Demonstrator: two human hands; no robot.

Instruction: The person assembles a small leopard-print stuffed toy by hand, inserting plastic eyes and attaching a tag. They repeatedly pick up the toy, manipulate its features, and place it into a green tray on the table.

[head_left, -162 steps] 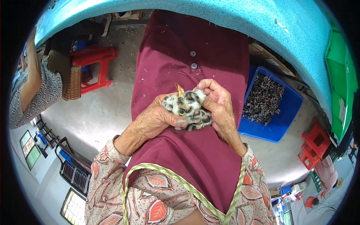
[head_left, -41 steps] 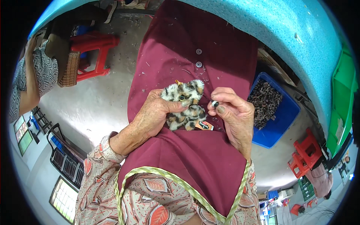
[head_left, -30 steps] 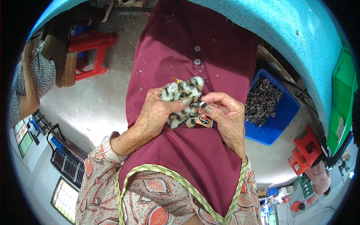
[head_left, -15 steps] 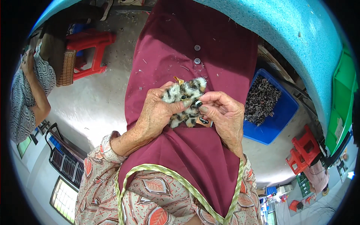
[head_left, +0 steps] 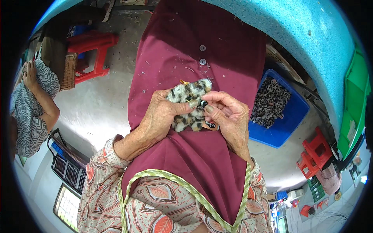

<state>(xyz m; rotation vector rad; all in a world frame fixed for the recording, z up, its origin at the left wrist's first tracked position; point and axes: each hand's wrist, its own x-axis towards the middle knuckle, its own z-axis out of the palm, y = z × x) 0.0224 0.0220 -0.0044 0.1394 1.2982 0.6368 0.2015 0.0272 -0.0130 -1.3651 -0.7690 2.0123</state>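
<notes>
Underfoot, a pale grey concrete floor (head_left: 97,105), dusty and flecked with scraps; overhead at 12 to 2 o'clock, the curved edge of a turquoise tabletop (head_left: 311,50). Across the lap, a maroon apron (head_left: 202,155) with two buttons, littered with lint. At centre, one small leopard-print plush toy (head_left: 190,105), clasped from the 9 o'clock side by the left hand (head_left: 157,120), fingers curled around its body. From 3 o'clock, the right hand (head_left: 229,116), thumb and forefinger pinched narrowly on a small dark eye piece at the toy's face. At 3 o'clock, well apart from the hands, one blue bin (head_left: 281,112) heaped with spotted fabric pieces. Three red plastic stools: one at 10 o'clock (head_left: 91,52), two stacked close at 4 o'clock (head_left: 314,155). One woven basket (head_left: 69,72) just beside the 10 o'clock stool. At 9 o'clock, another person in a patterned grey garment (head_left: 33,105). Open floor between that person and the apron; tighter room on the 3 o'clock side, hemmed by bin and tabletop.
</notes>
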